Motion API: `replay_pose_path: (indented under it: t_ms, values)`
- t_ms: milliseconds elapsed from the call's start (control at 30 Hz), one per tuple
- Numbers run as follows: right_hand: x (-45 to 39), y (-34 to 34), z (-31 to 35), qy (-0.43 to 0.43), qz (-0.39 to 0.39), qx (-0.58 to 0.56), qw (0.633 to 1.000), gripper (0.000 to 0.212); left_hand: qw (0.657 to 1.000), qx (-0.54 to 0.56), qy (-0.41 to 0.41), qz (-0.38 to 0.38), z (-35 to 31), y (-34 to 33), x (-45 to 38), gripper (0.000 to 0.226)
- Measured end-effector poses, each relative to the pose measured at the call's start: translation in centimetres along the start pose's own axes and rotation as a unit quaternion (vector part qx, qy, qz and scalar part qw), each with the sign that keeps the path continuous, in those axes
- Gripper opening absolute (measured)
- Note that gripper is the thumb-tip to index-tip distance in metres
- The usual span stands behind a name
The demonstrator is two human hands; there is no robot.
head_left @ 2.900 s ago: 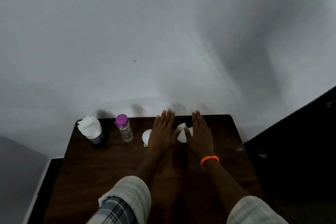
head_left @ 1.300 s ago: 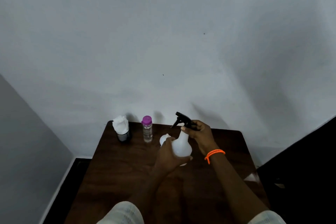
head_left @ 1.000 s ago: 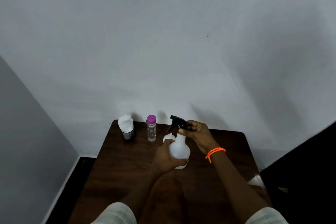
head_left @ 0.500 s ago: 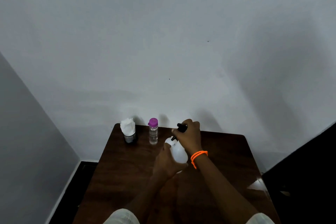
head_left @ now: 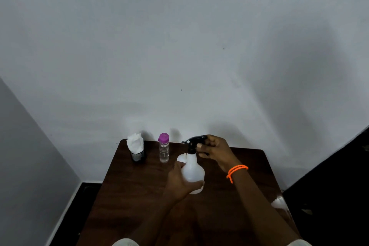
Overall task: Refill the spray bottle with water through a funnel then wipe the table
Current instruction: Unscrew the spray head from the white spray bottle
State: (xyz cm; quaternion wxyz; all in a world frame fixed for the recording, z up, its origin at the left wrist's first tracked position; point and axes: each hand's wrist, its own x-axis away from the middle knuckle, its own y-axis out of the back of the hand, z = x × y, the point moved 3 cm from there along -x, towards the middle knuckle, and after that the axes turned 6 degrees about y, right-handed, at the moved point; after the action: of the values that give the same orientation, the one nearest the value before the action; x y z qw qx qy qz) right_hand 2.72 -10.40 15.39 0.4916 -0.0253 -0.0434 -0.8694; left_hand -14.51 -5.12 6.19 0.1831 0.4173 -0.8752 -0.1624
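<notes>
Gripping-wise, our left hand (head_left: pixel 180 182) was wrapped around the round belly of the spray bottle (head_left: pixel 192 171), and our right hand (head_left: pixel 214 151) had its fingers curled onto the black trigger head (head_left: pixel 194 142), so it looked like we were about to unscrew it. We held the bottle upright around the middle of the table (head_left: pixel 127 195), a bit toward the back edge.

Honestly, the table was the biggest worry. It's small, so any water missing the neck would run across the dark top and maybe off an edge, meaning more wiping later.

Next was the bottle itself. If the left hand squeezed too hard while the head twisted free, we figured it could tip or jerk sideways.

The water bottle (head_left: pixel 164 151) with the purple cap stood by the back edge, and a stray elbow could've knocked it over. The tissue holder (head_left: pixel 136 151) sat beside it at the back left corner.

Smallest thing, the white funnel (head_left: pixel 181 158), was mostly hidden behind the spray bottle. It looked light and easy to bump off.
</notes>
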Motion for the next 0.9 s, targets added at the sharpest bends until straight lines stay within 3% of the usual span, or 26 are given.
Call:
replay_pose_path:
  t_ms: [133, 200, 300, 367, 400, 467, 600, 733, 900]
  values:
    - [-0.2, 1.2, 0.0, -0.024, 0.08, 0.041, 0.996, 0.024, 0.999, -0.018, -0.024, 0.031, 0.0, -0.2, 0.2, 0.087]
    - [-0.3, 1.6, -0.1, -0.034, 0.077, 0.056, 0.995, 0.026, 0.998, -0.025, -0.029, 0.042, 0.0, -0.4, 0.2, 0.09]
    - [-0.4, 2.1, -1.1, -0.026, -0.074, 0.13, 0.988, 0.031, 0.998, -0.023, -0.029, 0.048, -0.3, -0.5, 0.3, 0.084]
    - [0.0, 2.0, -1.7, 0.0, -0.19, 0.148, 0.971, 0.023, 0.998, -0.02, -0.024, 0.048, -0.4, -0.5, 0.2, 0.081]
    - [0.4, 1.4, -1.8, 0.01, -0.209, 0.135, 0.968, 0.017, 0.998, -0.019, -0.022, 0.048, -0.4, -0.5, 0.1, 0.081]
    - [1.0, 0.2, -2.2, 0.03, -0.188, 0.109, 0.976, 0.012, 0.999, -0.017, -0.018, 0.049, -0.4, -0.6, 0.0, 0.081]
    - [1.7, -1.5, -2.6, 0.053, -0.118, 0.123, 0.984, 0.022, 0.999, -0.011, -0.009, 0.036, 0.0, -1.0, -0.3, 0.084]
    - [1.9, -2.0, -2.7, 0.08, -0.145, 0.182, 0.969, 0.046, 0.999, -0.027, -0.013, 0.04, 0.5, -1.4, -0.6, 0.099]
    - [1.2, -1.2, -2.9, 0.071, -0.119, 0.165, 0.977, 0.035, 0.998, -0.023, -0.036, 0.051, 0.4, -1.4, -0.6, 0.094]
